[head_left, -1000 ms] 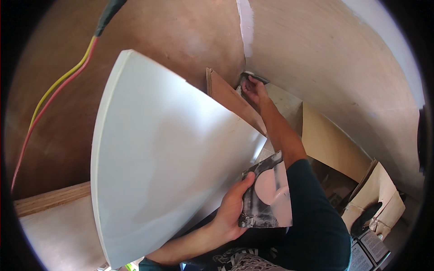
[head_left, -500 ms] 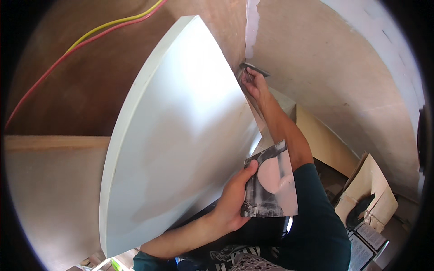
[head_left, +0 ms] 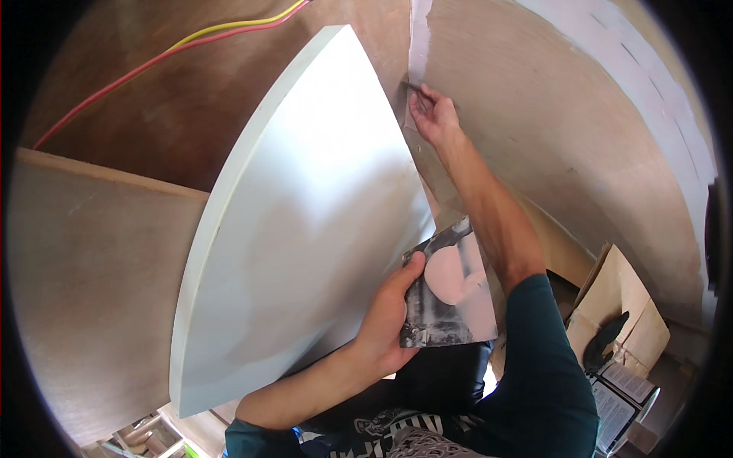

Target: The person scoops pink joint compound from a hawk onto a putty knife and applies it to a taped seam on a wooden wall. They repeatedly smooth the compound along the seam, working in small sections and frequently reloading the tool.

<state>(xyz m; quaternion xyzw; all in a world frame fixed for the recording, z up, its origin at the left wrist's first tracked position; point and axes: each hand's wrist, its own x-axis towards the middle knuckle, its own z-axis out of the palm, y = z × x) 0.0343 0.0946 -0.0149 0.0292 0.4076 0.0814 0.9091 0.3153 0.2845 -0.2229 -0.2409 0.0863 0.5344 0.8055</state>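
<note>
Left hand (head_left: 384, 317): grip closed on the near-left edge of a dark board (head_left: 424, 327), thumb lying over the face and the other fingers mostly hidden beneath. Board tilted, its face toward the camera, in front of the torso and overlapping the lower right part of the white panel in view. On it, pink putty (head_left: 450, 276) in a rounded patch, with a further smear along the right side; grey-white residue over the remainder.

Right hand (head_left: 435, 118): arm extended, grip pinching a thin dark spreader (head_left: 413, 87), seen nearly edge-on. Tool located at the inside corner where the brown left wall (head_left: 179, 122) meets the lighter right wall (head_left: 534, 137), by the lower part of a pale filler strip (head_left: 419, 42). Whether the blade touches the surface: cannot tell.

Surroundings: white curved-edge panel (head_left: 305, 229) stands left of both hands. Red wire (head_left: 107, 88) and yellow wire (head_left: 221, 29) run across the upper left. Lower right: folded cardboard (head_left: 635, 314), a black object (head_left: 603, 347) against it, and a container with printed sides (head_left: 613, 416).
</note>
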